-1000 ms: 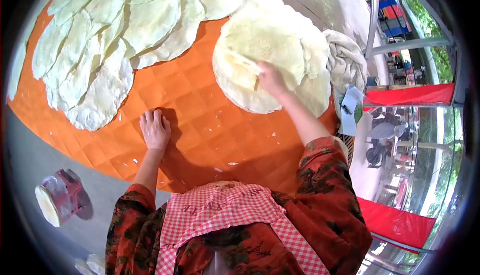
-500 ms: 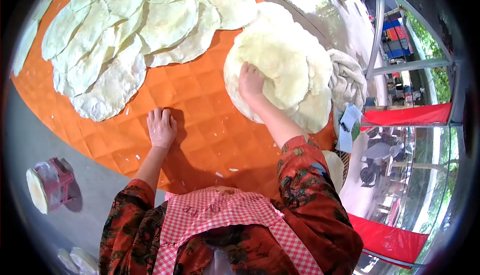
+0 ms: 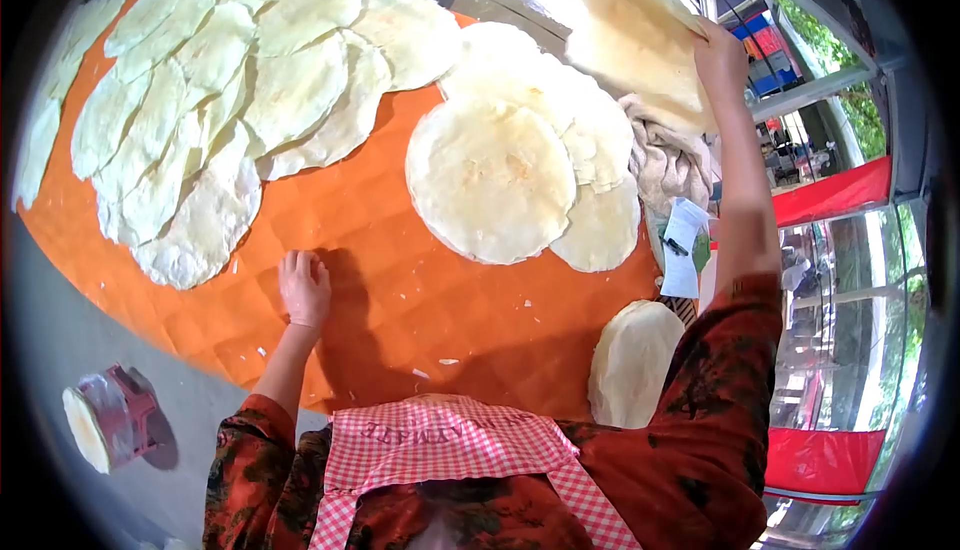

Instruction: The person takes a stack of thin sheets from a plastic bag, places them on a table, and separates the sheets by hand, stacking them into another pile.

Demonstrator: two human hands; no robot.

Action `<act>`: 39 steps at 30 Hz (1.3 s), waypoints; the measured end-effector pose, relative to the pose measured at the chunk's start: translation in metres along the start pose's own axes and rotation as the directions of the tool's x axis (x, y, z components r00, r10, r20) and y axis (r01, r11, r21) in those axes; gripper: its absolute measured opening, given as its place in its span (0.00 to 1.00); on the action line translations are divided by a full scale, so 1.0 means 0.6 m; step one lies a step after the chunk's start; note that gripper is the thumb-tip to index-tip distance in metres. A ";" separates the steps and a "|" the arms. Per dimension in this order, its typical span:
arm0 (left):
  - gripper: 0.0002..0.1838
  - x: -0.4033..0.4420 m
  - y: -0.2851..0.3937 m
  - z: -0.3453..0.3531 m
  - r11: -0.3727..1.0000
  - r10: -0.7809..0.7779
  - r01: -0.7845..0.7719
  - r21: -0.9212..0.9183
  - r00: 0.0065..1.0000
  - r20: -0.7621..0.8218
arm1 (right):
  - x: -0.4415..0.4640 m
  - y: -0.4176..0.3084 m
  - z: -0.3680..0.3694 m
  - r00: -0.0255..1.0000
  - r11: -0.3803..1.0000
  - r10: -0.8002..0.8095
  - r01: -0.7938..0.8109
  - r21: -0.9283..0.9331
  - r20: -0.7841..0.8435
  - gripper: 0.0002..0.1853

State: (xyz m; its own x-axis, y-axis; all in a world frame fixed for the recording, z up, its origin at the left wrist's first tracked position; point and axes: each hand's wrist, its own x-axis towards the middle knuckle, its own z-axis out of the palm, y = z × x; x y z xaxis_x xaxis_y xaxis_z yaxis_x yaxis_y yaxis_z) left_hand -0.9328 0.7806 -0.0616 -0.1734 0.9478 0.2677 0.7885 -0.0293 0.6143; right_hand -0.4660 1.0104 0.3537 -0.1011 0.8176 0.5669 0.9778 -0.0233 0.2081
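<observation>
At the upper right, my right hand (image 3: 722, 60) grips the edge of a large thin flatbread (image 3: 630, 25), lifted up and away from the table. My left hand (image 3: 304, 290) rests on the orange tabletop (image 3: 370, 220), its fingers bent down against the cloth; whether anything lies under them I cannot see. Between the hands lies a pile of round flatbreads (image 3: 490, 180), with more fanned out behind and to its right. Many overlapping flatbreads (image 3: 290, 80) cover the far left of the table.
Another flatbread stack (image 3: 636, 365) sits by my right elbow. A grey towel (image 3: 668, 155) and a paper with a pen (image 3: 684, 248) lie at the right edge. A red stool (image 3: 130, 415) with a round top stands on the floor at left. Metal posts rise at right.
My right hand has gone from the pile to the upper right, raising a flatbread by its edge. My left hand stays on the table. The view has shifted slightly.
</observation>
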 end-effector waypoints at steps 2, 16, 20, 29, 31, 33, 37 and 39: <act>0.07 0.020 0.052 0.022 0.978 0.038 -0.050 -0.205 0.997 -0.061 | -0.061 -0.004 -0.002 0.999 0.993 -0.034 0.037 0.110 -0.028 0.14; 0.19 0.118 0.223 0.175 0.137 -0.202 0.827 -0.545 0.562 0.802 | -0.521 -0.259 0.352 0.944 0.875 -0.063 -0.104 0.472 0.324 0.03; 0.23 0.123 0.239 0.182 -0.096 -0.061 0.838 -0.537 0.534 0.843 | -0.516 -0.279 0.292 0.894 0.896 -0.265 0.091 0.434 0.360 0.09; 0.23 0.131 0.266 0.178 -0.300 0.112 0.819 -0.489 0.539 0.835 | -0.549 -0.307 0.317 0.905 0.864 -0.118 -0.109 0.492 0.408 0.15; 0.26 0.138 0.284 0.141 -0.289 0.066 0.795 -0.534 0.572 0.817 | -0.516 -0.306 0.265 0.914 0.832 -0.178 -0.057 0.551 0.364 0.12; 0.29 0.139 0.240 0.104 -0.269 0.008 0.767 -0.582 0.606 0.796 | -0.488 -0.327 0.155 0.953 0.718 -0.229 0.027 0.696 0.200 0.09; 0.24 0.122 0.041 0.030 0.359 -0.275 0.457 -0.814 0.885 0.376 | -0.627 -0.455 0.041 0.820 0.654 -0.483 0.106 0.749 0.306 0.05; 0.10 0.110 -0.014 0.009 0.641 -0.258 0.345 -0.685 0.938 0.231 | -0.724 -0.508 0.069 0.672 0.436 -0.715 0.211 0.875 0.194 0.08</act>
State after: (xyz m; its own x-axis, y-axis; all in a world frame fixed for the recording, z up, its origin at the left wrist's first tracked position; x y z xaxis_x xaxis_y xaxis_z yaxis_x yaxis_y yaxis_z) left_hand -0.9474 0.8450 -0.0529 -0.2301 0.9699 -0.0791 0.0411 0.0909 0.9950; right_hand -0.7124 0.6862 0.0113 -0.7315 0.6774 0.0775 0.5650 0.6659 -0.4872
